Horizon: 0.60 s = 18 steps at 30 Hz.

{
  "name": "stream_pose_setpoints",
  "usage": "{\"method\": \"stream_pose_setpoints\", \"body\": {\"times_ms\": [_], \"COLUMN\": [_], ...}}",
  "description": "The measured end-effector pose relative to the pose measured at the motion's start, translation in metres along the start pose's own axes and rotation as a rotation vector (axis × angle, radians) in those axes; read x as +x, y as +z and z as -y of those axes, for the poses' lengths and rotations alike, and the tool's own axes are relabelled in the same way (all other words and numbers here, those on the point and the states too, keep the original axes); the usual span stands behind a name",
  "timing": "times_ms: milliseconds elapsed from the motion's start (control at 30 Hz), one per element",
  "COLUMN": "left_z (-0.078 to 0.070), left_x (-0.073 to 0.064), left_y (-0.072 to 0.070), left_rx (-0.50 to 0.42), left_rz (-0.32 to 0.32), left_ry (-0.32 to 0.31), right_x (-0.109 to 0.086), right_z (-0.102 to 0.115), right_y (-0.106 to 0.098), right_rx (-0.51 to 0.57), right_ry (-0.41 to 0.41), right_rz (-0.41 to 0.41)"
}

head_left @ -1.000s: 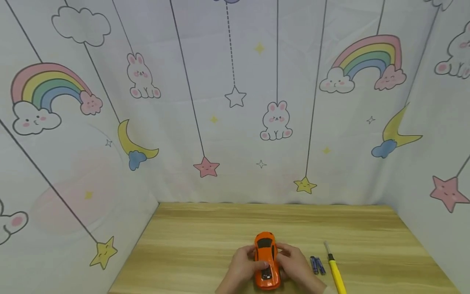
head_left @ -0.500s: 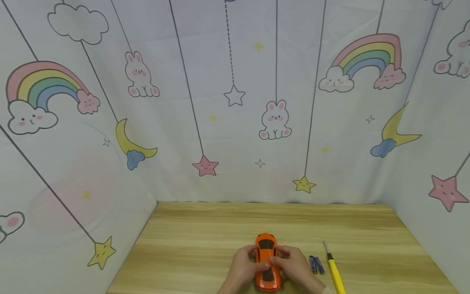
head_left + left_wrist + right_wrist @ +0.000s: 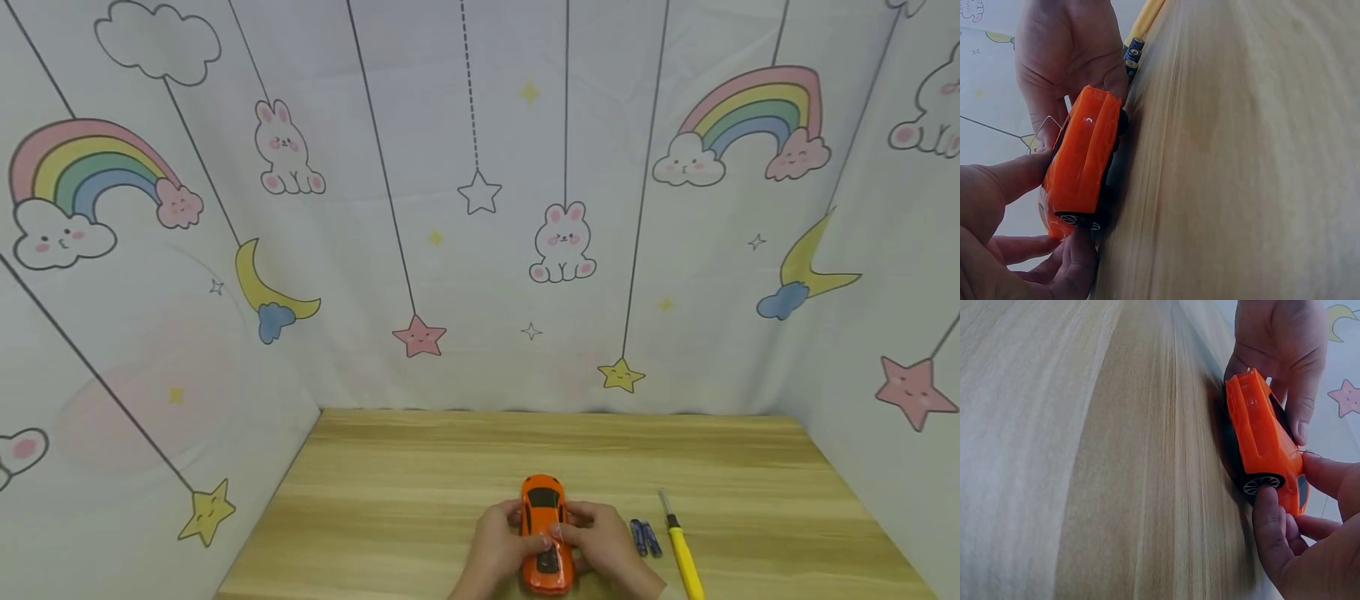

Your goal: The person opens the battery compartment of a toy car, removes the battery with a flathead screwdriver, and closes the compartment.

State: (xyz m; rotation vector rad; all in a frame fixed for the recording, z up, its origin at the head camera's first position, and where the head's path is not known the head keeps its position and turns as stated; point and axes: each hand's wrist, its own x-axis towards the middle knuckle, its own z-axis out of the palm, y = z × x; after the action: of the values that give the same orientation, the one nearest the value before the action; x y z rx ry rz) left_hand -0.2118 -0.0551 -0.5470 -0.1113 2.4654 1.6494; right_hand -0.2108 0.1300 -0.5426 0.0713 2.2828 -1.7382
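Note:
An orange toy car (image 3: 542, 518) with dark windows is held upright between both hands, low in the middle of the head view. My left hand (image 3: 497, 537) grips its left side, thumb on top and fingers low along the flank. From the other side my right hand (image 3: 602, 540) holds it, with the thumb also laid over the top. The left wrist view shows a thin wire (image 3: 1047, 120) standing up by the thumbs. In the right wrist view, a fingertip of the right hand presses near a black spoked wheel (image 3: 1263, 483). The underside is hidden.
To the right of the hands, two small dark blue batteries (image 3: 640, 539) lie side by side on the wooden table (image 3: 420, 450). Beside them rests a screwdriver (image 3: 686, 557) with a yellow handle, tip pointing away. A white cloth (image 3: 480, 275) with printed rabbits and stars encloses the back and sides.
My right thumb has moved from the car's side onto its top. The car has straightened and come slightly nearer; over the last half second the hands hardly move.

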Motion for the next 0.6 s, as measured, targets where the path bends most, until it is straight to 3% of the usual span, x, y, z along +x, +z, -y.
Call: {"method": "stream_pose_setpoints", "body": {"times_ms": [367,533,600], "left_z": [0.003,0.009,0.010], "left_x": [-0.001,-0.005,-0.008], "left_y": [0.001,-0.009,-0.015], "left_rx": [0.012,0.005,0.014], "left_rz": [-0.013,0.007,0.007], "left_ry": [0.044,0.040,0.060], "right_x": [0.004,-0.001,-0.005], "right_z": [-0.003,-0.005,-0.003], "right_y": [-0.006,-0.015,-0.019], "right_rx": [-0.022,-0.040,-0.071], "right_ry": [0.010,0.024,-0.012], "right_rz": [0.015,0.028,-0.003]}}
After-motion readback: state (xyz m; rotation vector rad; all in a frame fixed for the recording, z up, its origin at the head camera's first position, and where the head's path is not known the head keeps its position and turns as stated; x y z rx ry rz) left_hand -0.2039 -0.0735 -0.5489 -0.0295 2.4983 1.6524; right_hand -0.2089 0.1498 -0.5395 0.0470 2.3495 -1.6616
